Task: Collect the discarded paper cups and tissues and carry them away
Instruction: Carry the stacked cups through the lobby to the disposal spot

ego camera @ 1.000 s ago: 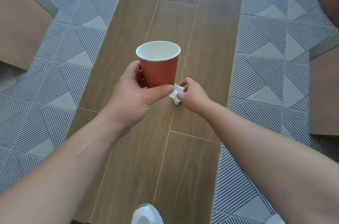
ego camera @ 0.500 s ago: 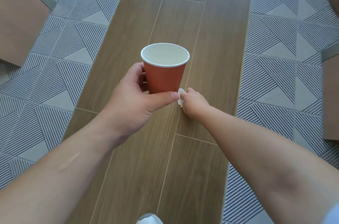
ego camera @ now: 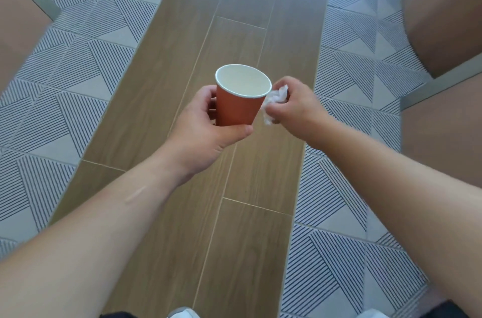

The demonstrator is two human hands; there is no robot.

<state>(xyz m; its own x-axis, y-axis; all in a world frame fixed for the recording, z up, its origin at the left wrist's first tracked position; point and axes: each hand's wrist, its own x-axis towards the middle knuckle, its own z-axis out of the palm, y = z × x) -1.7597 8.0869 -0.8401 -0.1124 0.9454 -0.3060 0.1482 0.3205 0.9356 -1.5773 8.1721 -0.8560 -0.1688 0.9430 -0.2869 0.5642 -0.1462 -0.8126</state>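
Observation:
My left hand (ego camera: 202,132) grips a red paper cup (ego camera: 236,106) with a white rim and a white, empty inside; the cup is upright and held above the floor. Just to the cup's right, my right hand (ego camera: 294,106) pinches a crumpled white tissue (ego camera: 275,101) between thumb and fingers. The tissue sits at the level of the cup's rim and touches or nearly touches its right side. Part of the tissue is hidden inside the fingers.
Below is a strip of wood-look floor planks (ego camera: 234,213) flanked by grey striped tiles (ego camera: 78,70). Brown furniture panels with grey edges stand at the left (ego camera: 18,25) and right (ego camera: 443,98). White shoe tips (ego camera: 182,313) show at the bottom edge.
My right hand has lifted the tissue from low beside the cup's base up to its rim. The cup stays in my left hand, and the view has risen away from the floor.

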